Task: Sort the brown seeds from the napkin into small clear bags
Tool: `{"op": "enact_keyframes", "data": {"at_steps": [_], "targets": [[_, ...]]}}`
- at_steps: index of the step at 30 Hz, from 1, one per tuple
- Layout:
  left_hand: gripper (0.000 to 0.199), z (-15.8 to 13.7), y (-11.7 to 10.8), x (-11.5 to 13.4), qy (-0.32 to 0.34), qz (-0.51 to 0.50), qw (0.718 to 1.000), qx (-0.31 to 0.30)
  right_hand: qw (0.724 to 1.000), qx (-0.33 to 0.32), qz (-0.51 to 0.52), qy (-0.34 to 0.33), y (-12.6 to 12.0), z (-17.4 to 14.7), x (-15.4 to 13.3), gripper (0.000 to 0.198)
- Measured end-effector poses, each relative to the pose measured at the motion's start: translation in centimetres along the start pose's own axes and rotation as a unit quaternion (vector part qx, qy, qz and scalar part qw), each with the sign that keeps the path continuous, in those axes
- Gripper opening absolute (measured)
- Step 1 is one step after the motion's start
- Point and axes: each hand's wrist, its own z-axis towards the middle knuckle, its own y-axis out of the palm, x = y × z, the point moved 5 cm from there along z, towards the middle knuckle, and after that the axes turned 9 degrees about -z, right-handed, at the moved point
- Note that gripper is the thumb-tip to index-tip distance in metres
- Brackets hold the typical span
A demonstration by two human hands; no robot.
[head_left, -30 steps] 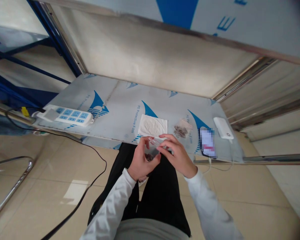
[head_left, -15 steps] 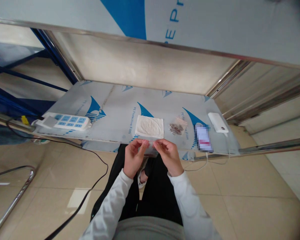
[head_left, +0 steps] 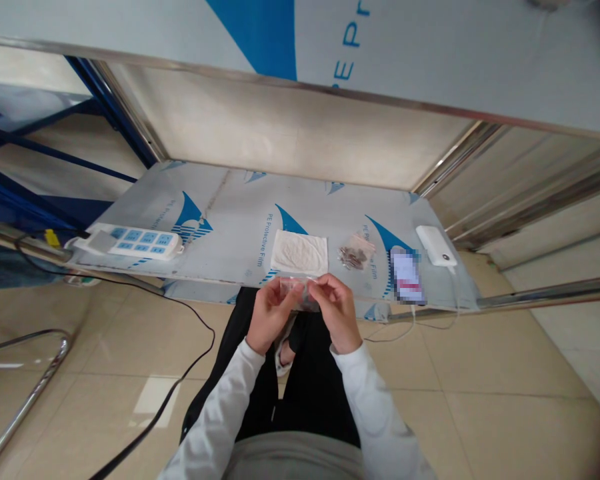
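Note:
A small clear plastic bag (head_left: 304,303) is pinched between my two hands, just in front of the shelf's front edge. My left hand (head_left: 270,313) is closed on its left side, thumb on top. On its right side my right hand (head_left: 336,312) is closed too, with thumb and fingertips together. What the bag contains is too blurred to tell. Beyond my fingers a white folded cloth (head_left: 299,253) lies flat on the shelf. To its right rests another clear bag (head_left: 356,253) with several small dark metal pieces in it.
The film-covered shelf (head_left: 230,227) carries a white power strip (head_left: 135,242) at left. At right lie a phone (head_left: 407,277) and a white power bank (head_left: 436,245) with a cable. An upper shelf (head_left: 420,53) overhangs the back. A black cord (head_left: 195,370) crosses the floor.
My hands have turned and drawn slightly closer together. More of the clear bag now shows above and between my fingers. Things on the shelf have stayed put.

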Motion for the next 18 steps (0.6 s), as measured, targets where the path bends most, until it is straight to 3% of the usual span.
{"op": "enact_keyframes", "data": {"at_steps": [3, 7, 13, 18], "targets": [[0.021, 0.0, -0.3, -0.2, 0.001, 0.025, 1.000, 0.012, 0.999, -0.043, -0.025, -0.010, 0.5, -0.3, -0.4, 0.026], [0.018, 0.1, -0.9, -0.5, 0.025, 0.046, 0.998, 0.043, 0.999, -0.039, -0.028, -0.009, 0.6, -0.9, -0.2, 0.026], [0.029, -0.2, -0.2, -1.4, 0.005, 0.088, 0.996, -0.033, 0.998, 0.033, -0.059, 0.011, -0.5, -1.3, 1.3, 0.026], [0.042, -0.3, 0.1, -1.0, 0.008, 0.175, 0.984, -0.015, 0.997, -0.047, -0.054, 0.024, -0.7, -1.3, 1.7, 0.023]]}}
